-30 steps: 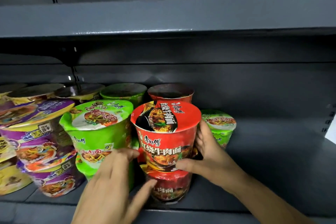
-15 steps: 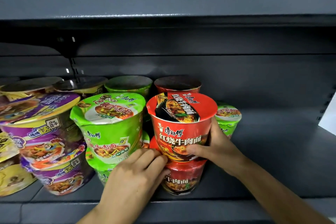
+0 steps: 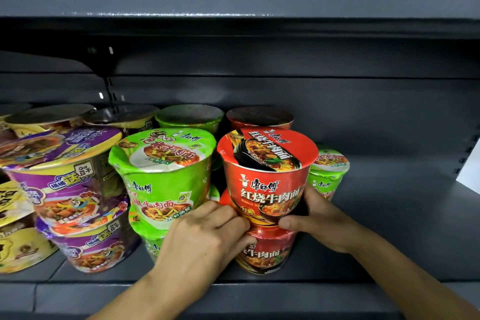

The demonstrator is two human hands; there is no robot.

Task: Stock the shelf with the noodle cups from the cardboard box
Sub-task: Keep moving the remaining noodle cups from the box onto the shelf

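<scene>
Our right hand [image 3: 320, 218] wraps the lower right side of the top red noodle cup [image 3: 267, 179], thumb across its front and fingers curled behind. Our left hand [image 3: 205, 239] presses curled fingertips against the cup's lower left edge, where it meets the bottom red cup [image 3: 265, 252]. The held cup stands upright, its axis vertical, directly on the bottom cup's lid at the front of the shelf [image 3: 389, 228]. It sits straight ahead of both hands and between them, each about equally near. We judge the coming move to be a small squaring of the stack, then letting go. The green stack [image 3: 163, 176] stands just beside on the left, leaving little room there. The cardboard box is out of view.
</scene>
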